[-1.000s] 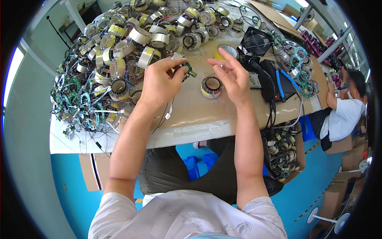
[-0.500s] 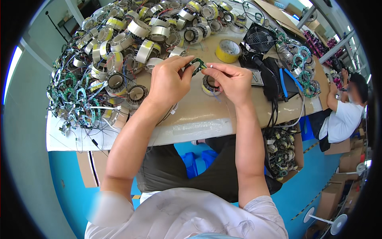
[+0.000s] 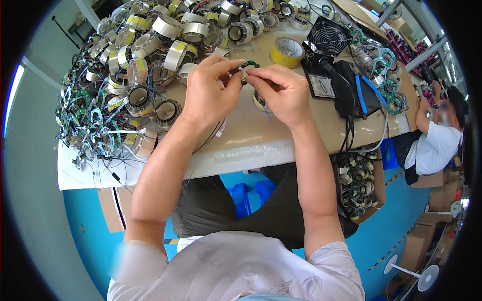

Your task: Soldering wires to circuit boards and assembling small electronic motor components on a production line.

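Head view, both hands' fingers (image 3: pixel 236 75) pinching green ring board (image 3: pixel 249 65) above table (image 3: pixel 261 135)

A long brown table (image 3: pixel 281 135) holds everything. On its left side lies a big heap of round wire coils (image 3: pixel 150 55) with silver and yellow bands, and next to them many small green rings (image 3: pixel 88 125) with thin wires. A yellow roll of tape (image 3: pixel 287 51) lies near the middle at the back. Just to its right stands a small black fan (image 3: pixel 327 37) on a black box (image 3: pixel 351 93). A tool with blue handles (image 3: pixel 365 93) lies on that box. More green rings (image 3: pixel 386 75) lie at the right end.
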Demonstrator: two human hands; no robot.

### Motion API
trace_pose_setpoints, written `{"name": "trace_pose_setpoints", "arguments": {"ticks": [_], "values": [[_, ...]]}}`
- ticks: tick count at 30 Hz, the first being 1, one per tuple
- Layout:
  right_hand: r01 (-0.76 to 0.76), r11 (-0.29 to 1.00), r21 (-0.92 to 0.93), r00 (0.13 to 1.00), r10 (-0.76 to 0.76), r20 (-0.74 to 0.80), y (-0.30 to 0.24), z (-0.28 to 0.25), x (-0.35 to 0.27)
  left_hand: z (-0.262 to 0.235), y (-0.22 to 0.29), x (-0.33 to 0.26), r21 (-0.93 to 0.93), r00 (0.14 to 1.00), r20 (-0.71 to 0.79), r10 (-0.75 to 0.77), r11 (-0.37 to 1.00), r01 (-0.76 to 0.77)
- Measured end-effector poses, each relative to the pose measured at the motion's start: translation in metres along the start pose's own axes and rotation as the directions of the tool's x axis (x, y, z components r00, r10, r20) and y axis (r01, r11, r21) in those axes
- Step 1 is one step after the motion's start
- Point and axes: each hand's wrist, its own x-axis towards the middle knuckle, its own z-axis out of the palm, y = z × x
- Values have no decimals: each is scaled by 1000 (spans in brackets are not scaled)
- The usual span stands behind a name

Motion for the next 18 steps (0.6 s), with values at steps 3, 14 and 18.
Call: {"name": "trace_pose_setpoints", "arguments": {"ticks": [3, 14, 18], "values": [[-30, 999, -29, 999, 30, 15, -4, -1, 1, 0, -2, 0, 22, 1000, 16, 0, 1000, -1], [52, 983, -178, 999, -51, 8, -6, 1, 2, 4, -4, -3, 61, 998, -1, 58, 996, -58], [46, 984, -171, 999, -45, 8, -6, 2, 2, 4, -6, -4, 64, 997, 0, 72, 995, -72]]}}
